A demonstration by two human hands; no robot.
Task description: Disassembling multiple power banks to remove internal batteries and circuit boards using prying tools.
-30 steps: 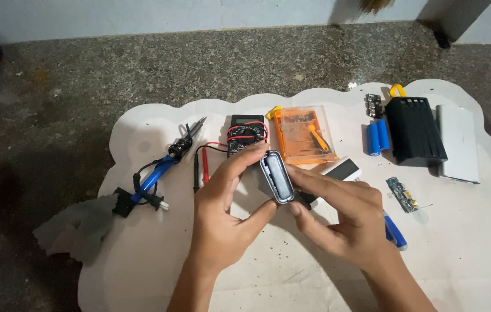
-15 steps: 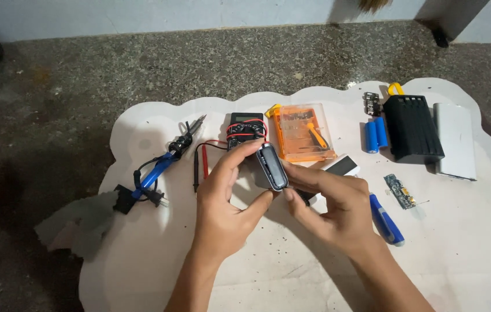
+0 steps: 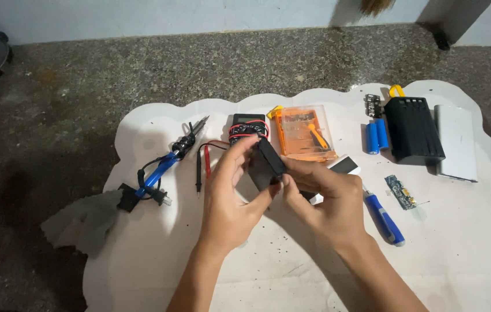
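1. While both hands work above the white mat [image 3: 159,254], a small black case [image 3: 268,164] sits pinched between them, lifted clear of the mat, just in front of the multimeter [image 3: 247,127].
2. Left hand [image 3: 231,199]: thumb under, fingers over the top edge of the case, pressed onto it. Right hand [image 3: 326,196]: thumb and forefinger nip the case's lower right corner; rest of the fingers curl below.
3. Handling, judged: rigid plastic shell, light, smooth sides so prob. a bit slippery; likely thin-walled, so squeeze on edges and corners, not mid-face.
4. Grip vs. thing: case stands tilted on edge, between the two thumbs, long side running up from the right hand toward the multimeter.
5. Around the multimeter: orange bit box [image 3: 306,133] just right; red and black probes [image 3: 202,162] just left; soldering iron w/ blue handle [image 3: 167,162] further left; blue screwdriver [image 3: 385,216] down-right, near the right hand's wrist; blue cells [image 3: 377,136] and black battery housing [image 3: 413,130] well right.
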